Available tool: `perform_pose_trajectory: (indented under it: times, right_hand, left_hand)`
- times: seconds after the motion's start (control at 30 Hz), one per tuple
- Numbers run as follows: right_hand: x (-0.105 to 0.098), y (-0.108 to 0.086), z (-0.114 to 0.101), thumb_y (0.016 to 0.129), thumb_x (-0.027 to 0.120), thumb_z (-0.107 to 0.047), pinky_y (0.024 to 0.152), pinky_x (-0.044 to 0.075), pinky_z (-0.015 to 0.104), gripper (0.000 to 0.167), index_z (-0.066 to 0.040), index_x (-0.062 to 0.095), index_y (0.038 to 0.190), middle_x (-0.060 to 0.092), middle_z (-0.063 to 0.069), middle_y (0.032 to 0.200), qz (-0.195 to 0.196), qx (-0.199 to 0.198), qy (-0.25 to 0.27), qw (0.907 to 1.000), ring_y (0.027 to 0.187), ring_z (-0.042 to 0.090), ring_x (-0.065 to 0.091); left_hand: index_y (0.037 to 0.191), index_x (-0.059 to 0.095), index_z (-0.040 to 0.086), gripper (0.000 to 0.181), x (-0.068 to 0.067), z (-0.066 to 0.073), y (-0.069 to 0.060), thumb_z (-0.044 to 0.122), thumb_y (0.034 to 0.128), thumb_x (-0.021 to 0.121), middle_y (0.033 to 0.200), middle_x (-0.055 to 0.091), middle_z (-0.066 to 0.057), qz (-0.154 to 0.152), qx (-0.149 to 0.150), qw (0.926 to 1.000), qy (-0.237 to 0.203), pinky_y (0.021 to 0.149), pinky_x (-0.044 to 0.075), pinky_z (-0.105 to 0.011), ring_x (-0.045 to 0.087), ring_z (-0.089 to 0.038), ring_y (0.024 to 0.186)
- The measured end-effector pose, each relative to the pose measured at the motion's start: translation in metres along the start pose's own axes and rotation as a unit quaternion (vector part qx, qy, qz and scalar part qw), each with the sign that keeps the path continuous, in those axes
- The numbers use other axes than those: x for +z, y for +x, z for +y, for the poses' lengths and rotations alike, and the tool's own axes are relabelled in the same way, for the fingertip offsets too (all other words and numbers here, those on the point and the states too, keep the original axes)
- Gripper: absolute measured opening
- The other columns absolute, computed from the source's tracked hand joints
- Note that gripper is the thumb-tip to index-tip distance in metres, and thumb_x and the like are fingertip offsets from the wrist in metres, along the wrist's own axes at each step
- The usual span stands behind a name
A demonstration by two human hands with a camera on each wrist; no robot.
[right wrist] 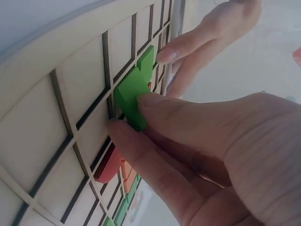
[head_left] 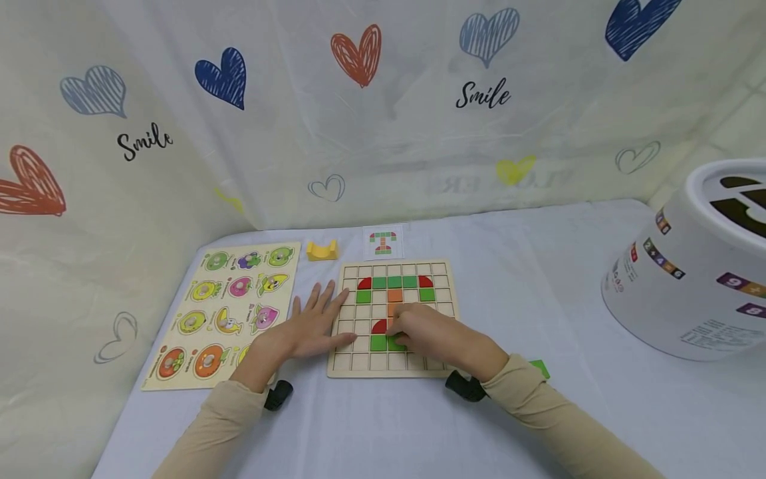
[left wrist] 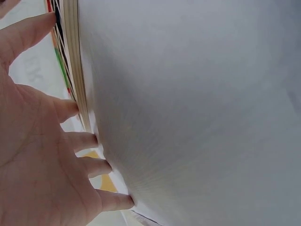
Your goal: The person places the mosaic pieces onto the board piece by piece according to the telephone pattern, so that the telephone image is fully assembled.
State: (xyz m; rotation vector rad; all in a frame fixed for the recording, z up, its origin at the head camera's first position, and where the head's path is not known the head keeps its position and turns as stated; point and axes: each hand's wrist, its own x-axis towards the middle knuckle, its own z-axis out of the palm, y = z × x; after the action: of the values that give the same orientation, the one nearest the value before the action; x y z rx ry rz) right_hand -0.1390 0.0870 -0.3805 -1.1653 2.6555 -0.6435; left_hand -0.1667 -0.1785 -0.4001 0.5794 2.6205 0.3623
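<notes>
A wooden grid board (head_left: pixel 347 362) lies on the table with coloured tiles in some cells. My right hand (head_left: pixel 427 332) is over its lower middle, pinching a green square tile (right wrist: pixel 131 96) between thumb and index finger. The tile is tilted at a cell, beside another green tile (right wrist: pixel 146 61). Above them in the head view are a red quarter-round tile (head_left: pixel 380 326) and orange tiles (head_left: pixel 395 295). My left hand (head_left: pixel 311 329) lies with fingers spread at the board's left edge; its thumb touches the board's side (left wrist: pixel 73 47).
A picture card (head_left: pixel 383 243) with a T-shaped pattern lies behind the board, near a yellow curved block (head_left: pixel 322 250). On the left is a fruit picture board (head_left: pixel 247 309). A large white tub (head_left: pixel 652 293) stands right. A green piece (head_left: pixel 540 368) lies by my right sleeve.
</notes>
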Motion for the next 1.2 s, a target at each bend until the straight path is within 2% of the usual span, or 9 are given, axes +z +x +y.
perform_pose_trajectory:
  times: [0.17,0.4,0.57,0.77,1.0,1.1,1.2]
  right_hand:
    - [0.000,-0.001,-0.003,0.089,0.080,0.002,0.068,0.051,0.018,0.019,-0.003,0.082,0.107,0.062,0.000,0.084,0.000,0.000,-0.033,0.9995,0.074,0.010,0.054]
    - [0.003,0.000,-0.004,0.090,0.080,0.000,0.071,0.053,0.016,0.018,-0.005,0.083,0.107,0.062,0.002,0.087,0.010,-0.036,-0.104,0.9939,0.079,0.012,0.058]
    - [0.004,-0.002,-0.005,0.089,0.081,-0.001,0.069,0.051,0.016,0.018,-0.003,0.083,0.107,0.059,0.001,0.084,0.016,-0.032,-0.095,0.9948,0.075,0.011,0.054]
    - [0.007,-0.003,-0.003,0.088,0.082,0.001,0.068,0.052,0.016,0.014,-0.003,0.083,0.102,0.061,0.002,0.083,0.030,-0.046,-0.114,0.9920,0.074,0.010,0.055]
    - [-0.001,-0.015,0.008,0.092,0.079,-0.005,0.076,0.054,0.022,0.012,-0.007,0.081,0.104,0.065,-0.002,0.093,0.005,-0.044,-0.042,0.9981,0.083,0.009,0.057]
    - [-0.008,-0.029,0.017,0.093,0.079,-0.009,0.076,0.055,0.023,0.010,-0.009,0.081,0.103,0.066,-0.005,0.095,0.003,-0.053,-0.027,0.9982,0.083,0.006,0.057]
    - [-0.020,-0.048,0.028,0.094,0.079,-0.010,0.078,0.055,0.025,0.010,-0.011,0.081,0.103,0.065,-0.010,0.095,-0.008,-0.037,0.002,0.9993,0.083,0.002,0.057]
  left_hand:
    - [0.169,0.012,0.011,0.094,0.000,0.002,0.000,0.063,0.1009,0.050,0.175,-0.001,-0.020,0.000,-0.002,1.0000,-0.002,0.120,-0.004,-0.074,-0.006,-0.045,0.159]
    - [0.169,0.012,0.010,0.094,0.000,0.001,-0.001,0.062,0.1011,0.050,0.175,-0.001,-0.020,0.001,-0.003,1.0000,-0.004,0.120,-0.004,-0.074,-0.006,-0.045,0.159]
    - [0.169,0.012,0.011,0.094,0.000,0.002,-0.001,0.063,0.1012,0.050,0.175,-0.002,-0.020,0.001,-0.002,1.0000,-0.003,0.120,-0.004,-0.074,-0.007,-0.045,0.159]
    - [0.169,0.010,0.012,0.094,0.000,0.001,-0.001,0.063,0.1008,0.050,0.175,-0.004,-0.019,-0.002,-0.002,1.0000,-0.003,0.120,-0.006,-0.073,-0.009,-0.044,0.159]
    - [0.169,0.010,0.011,0.095,0.001,0.000,0.000,0.063,0.1005,0.050,0.175,-0.004,-0.019,-0.001,0.001,1.0000,-0.002,0.120,-0.007,-0.073,-0.009,-0.044,0.159]
    - [0.169,0.010,0.011,0.095,0.001,-0.001,0.000,0.062,0.1008,0.050,0.175,-0.004,-0.019,0.000,0.002,1.0000,-0.001,0.120,-0.007,-0.074,-0.010,-0.044,0.159]
    - [0.169,0.010,0.010,0.094,0.001,-0.002,0.000,0.062,0.1013,0.050,0.175,-0.005,-0.019,-0.001,0.004,1.0000,-0.001,0.120,-0.007,-0.074,-0.010,-0.044,0.159]
